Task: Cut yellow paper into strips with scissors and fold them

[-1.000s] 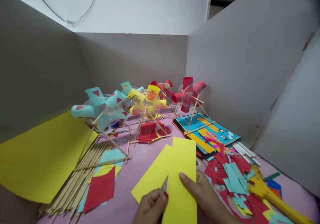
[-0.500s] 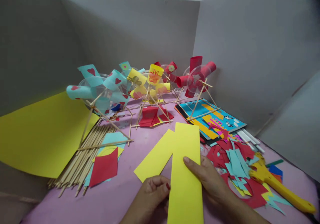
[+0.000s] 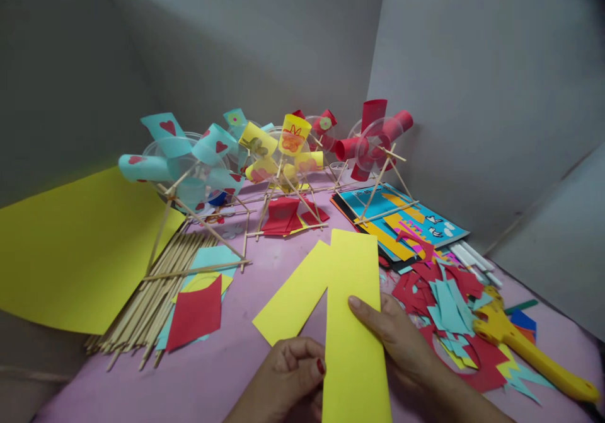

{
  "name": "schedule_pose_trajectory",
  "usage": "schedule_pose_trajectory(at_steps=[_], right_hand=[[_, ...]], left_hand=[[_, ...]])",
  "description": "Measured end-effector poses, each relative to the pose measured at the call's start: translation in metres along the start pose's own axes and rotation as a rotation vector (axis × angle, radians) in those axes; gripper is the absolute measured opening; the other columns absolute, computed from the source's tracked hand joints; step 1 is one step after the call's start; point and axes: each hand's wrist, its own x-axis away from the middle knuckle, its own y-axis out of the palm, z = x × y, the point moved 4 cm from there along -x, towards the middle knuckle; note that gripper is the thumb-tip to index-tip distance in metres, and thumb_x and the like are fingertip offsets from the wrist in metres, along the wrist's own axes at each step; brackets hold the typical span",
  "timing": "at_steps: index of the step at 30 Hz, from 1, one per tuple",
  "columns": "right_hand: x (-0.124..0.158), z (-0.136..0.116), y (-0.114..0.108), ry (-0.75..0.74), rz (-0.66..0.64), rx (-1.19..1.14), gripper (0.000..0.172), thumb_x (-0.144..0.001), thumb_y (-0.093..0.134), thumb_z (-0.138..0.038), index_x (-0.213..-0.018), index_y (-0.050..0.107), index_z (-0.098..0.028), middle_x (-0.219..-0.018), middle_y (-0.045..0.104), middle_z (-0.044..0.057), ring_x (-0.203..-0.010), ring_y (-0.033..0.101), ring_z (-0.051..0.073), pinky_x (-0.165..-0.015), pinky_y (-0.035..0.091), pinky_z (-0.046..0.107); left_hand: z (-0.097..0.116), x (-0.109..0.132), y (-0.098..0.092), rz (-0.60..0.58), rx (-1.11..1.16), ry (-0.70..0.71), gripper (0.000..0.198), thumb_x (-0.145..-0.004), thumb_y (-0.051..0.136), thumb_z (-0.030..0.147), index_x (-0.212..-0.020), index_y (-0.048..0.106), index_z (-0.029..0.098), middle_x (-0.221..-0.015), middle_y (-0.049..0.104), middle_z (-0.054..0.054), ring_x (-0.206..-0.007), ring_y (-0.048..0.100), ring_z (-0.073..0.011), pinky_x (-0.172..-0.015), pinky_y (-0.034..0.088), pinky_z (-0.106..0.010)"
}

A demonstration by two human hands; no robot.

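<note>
- Head view: large yellow sheet (image 3: 70, 253) lies well left of the yellow strip (image 3: 354, 335), held over the pink table (image 3: 227, 360).
- Second strip (image 3: 293, 297) slants out from under the yellow strip's left edge.
- Right hand (image 3: 401, 341) pinches its right edge, thumb on top.
- Left hand (image 3: 288, 372), curled, pinches its left edge.

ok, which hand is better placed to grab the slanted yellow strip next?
Left, likely. The left hand is curled just below the near end of the slanted yellow strip. The right hand rests with its fingers flat on the long yellow strip and would have to cross over it.
</note>
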Motion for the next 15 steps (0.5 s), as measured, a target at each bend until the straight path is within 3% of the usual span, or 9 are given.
schedule_pose_trajectory(at_steps=[5, 15], right_hand=[[-0.0004, -0.0014, 0.0008, 0.006, 0.011, 0.01, 0.027, -0.069, 0.074, -0.038, -0.076, 0.067, -0.013, -0.058, 0.069, 0.004, -0.047, 0.061, 0.013, -0.046, 0.05, 0.022], [0.0025, -0.0011, -0.0014, -0.037, 0.028, 0.141, 0.03, -0.07, 0.072, -0.041, -0.074, 0.068, -0.012, -0.058, 0.068, 0.004, -0.044, 0.06, 0.012, -0.043, 0.047, 0.02]], left_hand=[[-0.0003, -0.0009, -0.0047, 0.002, -0.077, -0.022, 0.021, -0.06, 0.079, 0.032, -0.068, 0.069, 0.016, -0.054, 0.065, -0.002, -0.046, 0.054, -0.009, -0.05, 0.036, -0.021], [-0.0016, -0.0013, -0.0049, -0.047, -0.151, 0.044, 0.024, -0.067, 0.074, 0.034, -0.083, 0.067, 0.018, -0.065, 0.066, -0.003, -0.05, 0.054, -0.0084, -0.051, 0.037, -0.02]])
